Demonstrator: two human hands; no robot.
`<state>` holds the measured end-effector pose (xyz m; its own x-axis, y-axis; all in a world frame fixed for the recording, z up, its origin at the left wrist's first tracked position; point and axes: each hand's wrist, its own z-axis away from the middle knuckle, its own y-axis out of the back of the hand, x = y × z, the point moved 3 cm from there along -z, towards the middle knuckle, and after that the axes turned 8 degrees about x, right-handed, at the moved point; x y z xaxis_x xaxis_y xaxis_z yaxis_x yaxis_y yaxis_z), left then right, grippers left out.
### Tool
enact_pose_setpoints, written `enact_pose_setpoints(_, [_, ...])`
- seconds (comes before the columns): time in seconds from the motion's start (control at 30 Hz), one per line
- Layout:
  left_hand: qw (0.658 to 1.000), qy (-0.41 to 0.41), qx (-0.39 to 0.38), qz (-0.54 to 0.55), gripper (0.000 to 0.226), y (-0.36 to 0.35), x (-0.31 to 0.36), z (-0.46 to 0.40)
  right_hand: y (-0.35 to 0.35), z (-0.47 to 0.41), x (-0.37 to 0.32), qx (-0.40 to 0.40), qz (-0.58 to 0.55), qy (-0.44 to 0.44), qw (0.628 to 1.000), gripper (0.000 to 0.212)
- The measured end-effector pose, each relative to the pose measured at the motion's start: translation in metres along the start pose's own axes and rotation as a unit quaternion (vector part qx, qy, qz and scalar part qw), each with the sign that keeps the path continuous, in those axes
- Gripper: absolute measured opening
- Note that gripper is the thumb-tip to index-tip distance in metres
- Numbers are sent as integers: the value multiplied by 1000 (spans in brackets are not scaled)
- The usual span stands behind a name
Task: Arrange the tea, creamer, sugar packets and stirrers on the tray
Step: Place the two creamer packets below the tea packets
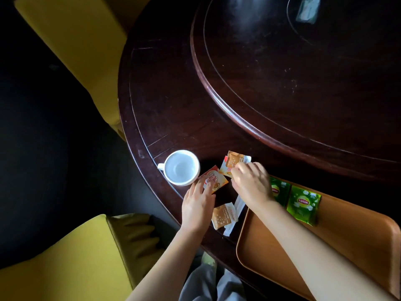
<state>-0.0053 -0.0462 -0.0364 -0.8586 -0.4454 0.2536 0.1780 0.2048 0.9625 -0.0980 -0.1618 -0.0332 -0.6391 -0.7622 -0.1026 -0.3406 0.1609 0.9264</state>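
A brown wooden tray (358,242) lies at the lower right of the dark table, with two green Lipton tea packets (302,204) on its far end. My right hand (249,183) reaches across the tray's corner and pinches an orange packet (234,160) lying on the table. My left hand (198,205) rests its fingertips on a Coffee-mate creamer packet (213,181) beside the cup. A third tan packet (223,215) lies between my wrists on top of white paper-wrapped stirrers (235,213).
An empty white cup (181,167) stands near the table's left edge, touching the creamer packet. A raised round turntable (282,72) covers the table's middle, with a small wrapped item (308,9) at its far side. Yellow chairs (71,257) stand left of the table.
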Motion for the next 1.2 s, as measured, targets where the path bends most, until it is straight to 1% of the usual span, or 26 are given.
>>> enact_pose_setpoints(0.13, [999,20,13,24,47,-1,-1,1,8,4,2,62,-26,-2,998,12])
enact_pose_setpoints(0.23, [999,39,14,32,47,-5,2,0,19,12,1,86,-62,5,994,8])
enact_pose_setpoints(0.37, [996,71,22,53,41,-8,6,-2,33,29,-4,120,-100,-14,988,10])
enact_pose_setpoints(0.5, [991,90,60,83,32,-5,8,-3,48,53,-5,148,-134,-58,978,9])
enact_pose_setpoints(0.6, [986,89,95,102,27,-7,8,0,61,69,-4,164,-142,-90,972,8])
enact_pose_setpoints(0.67, [982,81,117,124,21,-10,5,3,69,78,-1,168,-143,-100,970,8])
enact_pose_setpoints(0.8, [972,87,139,167,17,-10,2,6,85,95,11,174,-140,-109,969,10])
enact_pose_setpoints(0.87, [967,69,152,194,16,-3,6,10,91,107,19,173,-134,-120,969,9])
enact_pose_setpoints(0.93, [964,17,151,219,17,7,15,19,96,125,29,169,-124,-140,968,11])
enact_pose_setpoints(1.03, [953,-89,112,267,22,21,35,39,100,155,41,162,-102,-174,966,16])
enact_pose_setpoints(1.1, [948,-149,85,268,25,19,48,52,102,173,45,161,-93,-194,963,16])
enact_pose_setpoints(1.2, [943,-193,55,267,27,7,64,64,100,193,48,165,-85,-209,960,12])
